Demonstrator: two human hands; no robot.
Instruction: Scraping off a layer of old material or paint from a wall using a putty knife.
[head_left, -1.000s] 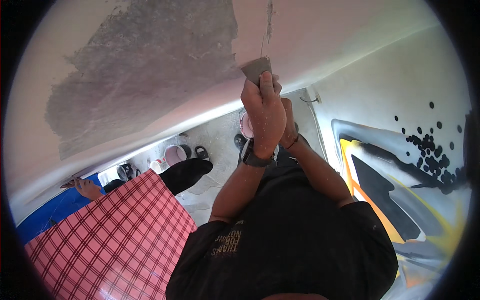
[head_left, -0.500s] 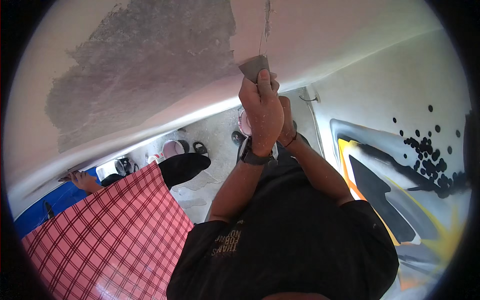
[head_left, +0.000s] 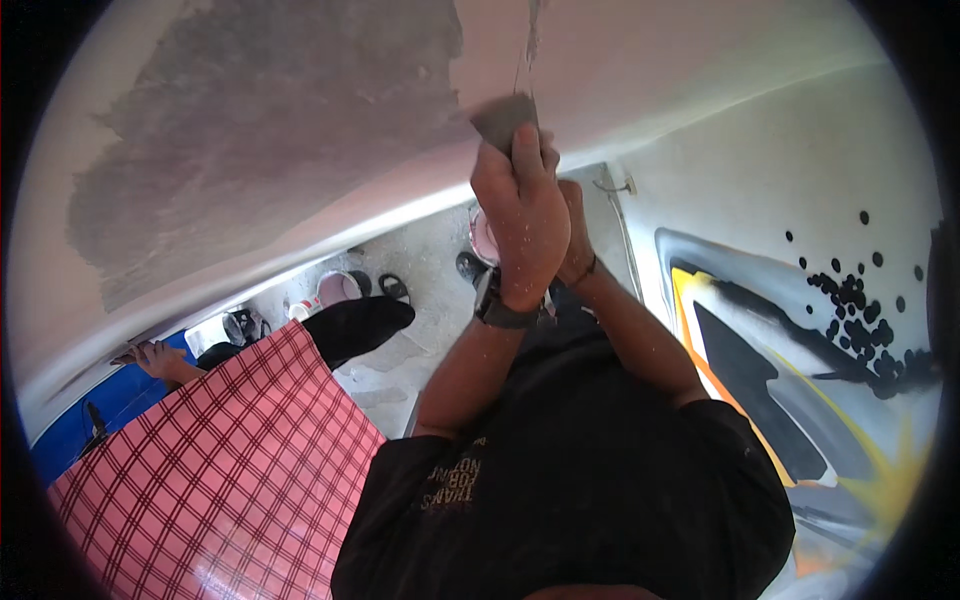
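My left hand (head_left: 522, 215), with a dark watch at its wrist, is closed on a grey putty knife (head_left: 507, 122). Its thumb lies along the flat, flared blade; the handle is hidden in the fist. The blade's edge meets the pale pink wall (head_left: 630, 60) just below a thin vertical crack (head_left: 532, 40) and is slightly blurred. Partly behind the left hand is my right hand (head_left: 576, 235), its fingers hidden, so I cannot tell what it grips. White specks dot both hands. A large rough grey patch (head_left: 270, 130) covers the wall to the left.
Below on the floor are pinkish buckets (head_left: 338, 288) and dark sandals (head_left: 394, 288). A pink plaid sheet (head_left: 230, 470) fills the lower left, by another person's hand (head_left: 158, 358) at the wall. A painted white wall (head_left: 740, 200) stands at right.
My left hand and the putty knife have shifted slightly up and left along the wall. My right hand has moved up a little with it. The whole view has tilted slightly.
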